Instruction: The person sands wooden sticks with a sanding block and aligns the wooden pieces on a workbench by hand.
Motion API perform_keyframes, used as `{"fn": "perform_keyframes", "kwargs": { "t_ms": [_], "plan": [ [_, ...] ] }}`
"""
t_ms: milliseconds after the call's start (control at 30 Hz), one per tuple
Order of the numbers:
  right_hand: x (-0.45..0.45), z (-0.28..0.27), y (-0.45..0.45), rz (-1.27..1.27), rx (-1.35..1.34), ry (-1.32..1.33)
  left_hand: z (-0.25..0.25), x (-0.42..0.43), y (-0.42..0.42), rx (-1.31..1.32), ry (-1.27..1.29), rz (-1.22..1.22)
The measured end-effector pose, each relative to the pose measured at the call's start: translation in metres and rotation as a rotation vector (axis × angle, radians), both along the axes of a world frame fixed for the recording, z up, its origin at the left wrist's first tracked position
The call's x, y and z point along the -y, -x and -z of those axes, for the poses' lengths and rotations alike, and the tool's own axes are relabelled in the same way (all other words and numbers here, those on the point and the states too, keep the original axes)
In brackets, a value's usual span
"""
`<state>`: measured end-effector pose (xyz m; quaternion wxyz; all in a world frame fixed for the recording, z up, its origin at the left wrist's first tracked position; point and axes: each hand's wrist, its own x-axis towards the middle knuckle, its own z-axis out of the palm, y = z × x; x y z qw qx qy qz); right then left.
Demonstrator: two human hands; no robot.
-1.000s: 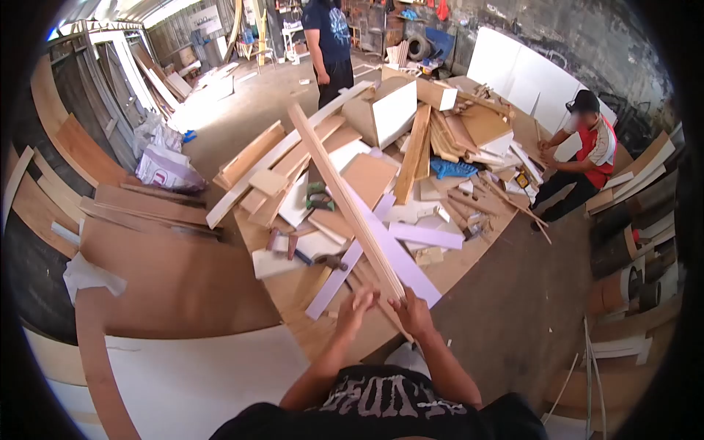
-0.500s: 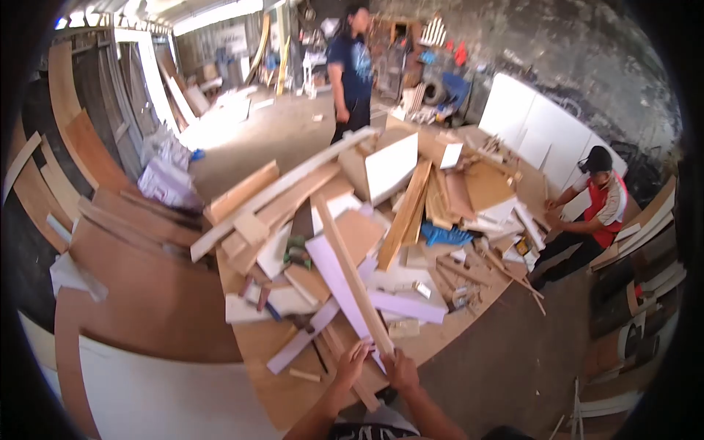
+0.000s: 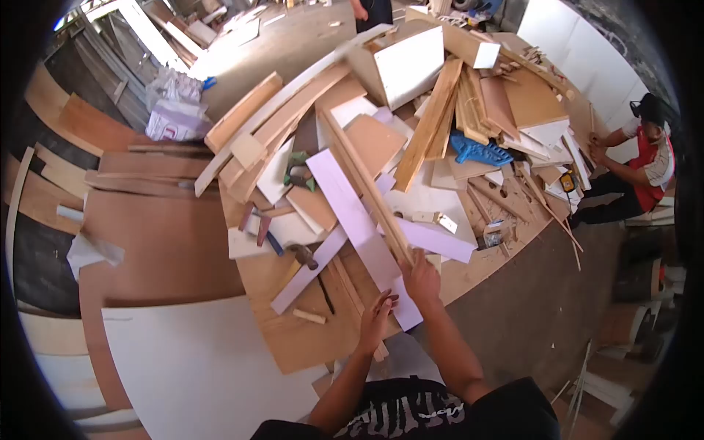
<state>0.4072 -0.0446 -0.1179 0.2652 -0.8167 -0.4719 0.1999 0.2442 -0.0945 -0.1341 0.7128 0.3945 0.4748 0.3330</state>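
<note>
My right hand (image 3: 423,279) is closed around the near end of a long wooden strip (image 3: 364,183), which slants away to the upper left over the pile. My left hand (image 3: 379,314) is beside the near end of a pale lilac board (image 3: 352,209); its fingers are bent, and whether they grip anything is unclear. A second lilac strip (image 3: 312,271) crosses beneath the first. Left of them lie a hammer (image 3: 302,257), a dark pencil-like rod (image 3: 325,295) and a small wood piece (image 3: 309,316).
Mixed boards and a white-faced box (image 3: 411,66) are heaped on the plywood table (image 3: 282,341). A co-worker (image 3: 645,158) sits at the right; another person (image 3: 372,13) stands behind the table. A large white sheet (image 3: 198,367) lies at the lower left.
The view has tilted down and shifted. The wooden strip now lies alongside the long lilac board rather than crossing over it. My right hand stays on its near end, with my left hand lower and apart.
</note>
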Motion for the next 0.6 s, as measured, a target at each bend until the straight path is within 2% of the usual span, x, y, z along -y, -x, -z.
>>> {"fn": "perform_keyframes", "kwargs": {
  "t_ms": [100,167,233,300,367,533,600],
  "plan": [
    [-0.002,-0.003,-0.006,0.002,-0.051,0.028,0.005,0.005,0.003,-0.024,-0.012,-0.008],
    [0.004,-0.018,-0.003,0.032,0.078,-0.021,0.011,0.007,0.01,-0.003,-0.08,-0.035],
    [0.008,-0.006,0.0,0.027,0.102,-0.078,0.007,0.012,0.016,-0.046,-0.027,-0.071],
    [0.008,0.002,0.004,0.011,0.005,-0.03,0.003,0.01,0.019,-0.005,-0.096,-0.127],
    [0.013,0.021,0.007,-0.017,0.019,-0.04,-0.007,0.016,0.019,0.017,-0.084,-0.157],
    [0.015,0.042,0.008,-0.061,0.16,-0.069,0.001,0.028,0.048,-0.036,-0.165,0.023],
    [0.02,0.049,0.006,-0.115,0.205,-0.235,0.005,0.037,0.063,-0.024,-0.138,-0.002]
  ]
}}
